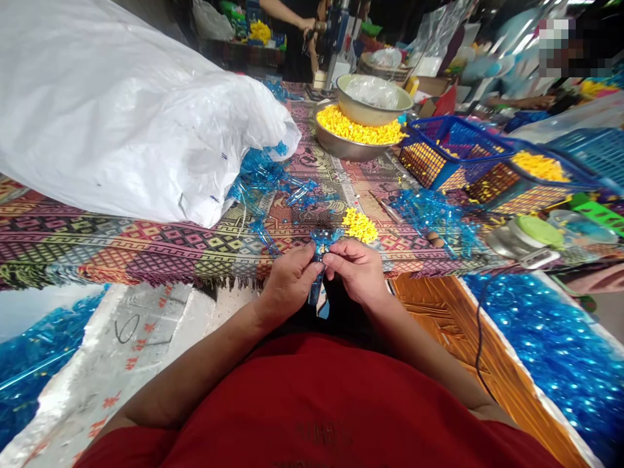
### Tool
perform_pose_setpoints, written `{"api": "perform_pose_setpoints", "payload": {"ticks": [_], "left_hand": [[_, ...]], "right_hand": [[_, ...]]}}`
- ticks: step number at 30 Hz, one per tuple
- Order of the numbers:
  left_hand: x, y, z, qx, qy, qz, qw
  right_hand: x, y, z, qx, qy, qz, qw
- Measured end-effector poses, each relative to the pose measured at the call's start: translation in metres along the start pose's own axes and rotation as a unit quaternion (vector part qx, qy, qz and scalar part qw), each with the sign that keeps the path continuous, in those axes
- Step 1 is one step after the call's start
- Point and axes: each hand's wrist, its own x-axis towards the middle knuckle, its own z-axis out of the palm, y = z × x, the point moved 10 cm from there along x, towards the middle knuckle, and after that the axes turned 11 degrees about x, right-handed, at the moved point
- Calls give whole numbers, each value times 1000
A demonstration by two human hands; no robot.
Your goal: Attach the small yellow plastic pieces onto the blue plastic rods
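Note:
My left hand [290, 281] and my right hand [353, 272] meet in front of my chest, both pinching a branched piece of translucent blue moulded plastic [318, 270]. Its lower stem hangs below my fingers, and my fingers hide part of it. Just beyond my right hand lies a small heap of yellow plastic pieces [359, 225] on a patterned woven cloth [146, 250]. Tangled blue plastic runners [266, 182] lie farther left, and more [431, 218] lie to the right. A small dark bristly tuft [322, 222] sits close beyond my hands.
A large white woven sack [121, 123] bulges over the table's left side. Behind it stands a steel basin of yellow pieces [358, 130] under a second bowl. Blue-and-yellow baskets [453, 149] stand right. Blue plastic fills containers below, both sides [556, 351]. A person [292, 39] stands beyond.

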Motion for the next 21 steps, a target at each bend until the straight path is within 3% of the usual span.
{"api": "perform_pose_setpoints", "payload": {"ticks": [5, 12, 16, 21], "left_hand": [[-1, -3, 4, -13, -31, -6, 999], [-1, -4, 3, -60, -1, -5, 998], [-1, -3, 0, -16, 12, 12, 1000], [2, 2, 2, -26, -19, 15, 999]], "right_hand": [[-3, 6, -1, 10, -12, 22, 1000], [-1, 4, -1, 20, -5, 12, 1000], [-1, 3, -1, 1, -9, 3, 1000], [-2, 4, -1, 16, 2, 23, 1000]]}}
